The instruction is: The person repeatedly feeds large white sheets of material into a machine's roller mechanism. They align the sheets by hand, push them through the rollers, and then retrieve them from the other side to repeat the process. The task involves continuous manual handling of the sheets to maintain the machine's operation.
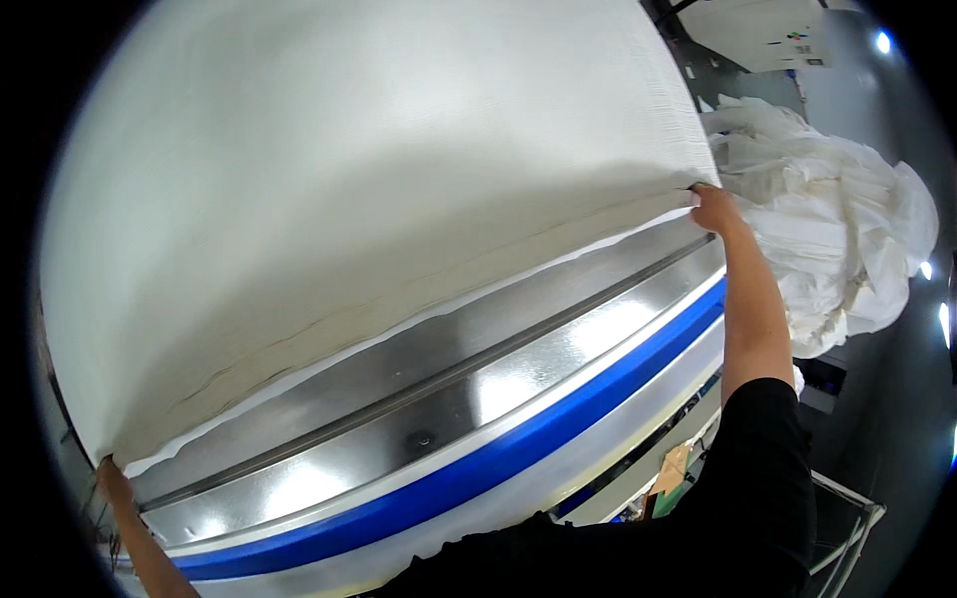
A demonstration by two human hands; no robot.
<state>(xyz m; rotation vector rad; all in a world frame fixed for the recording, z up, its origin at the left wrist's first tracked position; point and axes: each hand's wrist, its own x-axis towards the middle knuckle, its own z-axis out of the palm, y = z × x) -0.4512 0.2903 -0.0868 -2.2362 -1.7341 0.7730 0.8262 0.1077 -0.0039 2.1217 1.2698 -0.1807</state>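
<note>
A broad sheet of white fabric (399,179) covers most of the view, and faint creases run along its near edge. My right hand (716,209) grips the near right corner, its fingers curled over the edge. At the near left corner my left hand (115,481) is closed on the same edge, though its fingertips are mostly hidden. Between my hands, a thin white strip of lower material shows under the edge. Just in front lies a shiny metal surface (389,429) with a dark groove running along it.
A blue band (478,458) edges the table's near side, close to my body. To the right, a large crumpled heap of white sheeting (827,219) lies beyond my right arm. A shelf with a brown piece (672,468) shows below, and a pale metal frame (847,528) stands at lower right.
</note>
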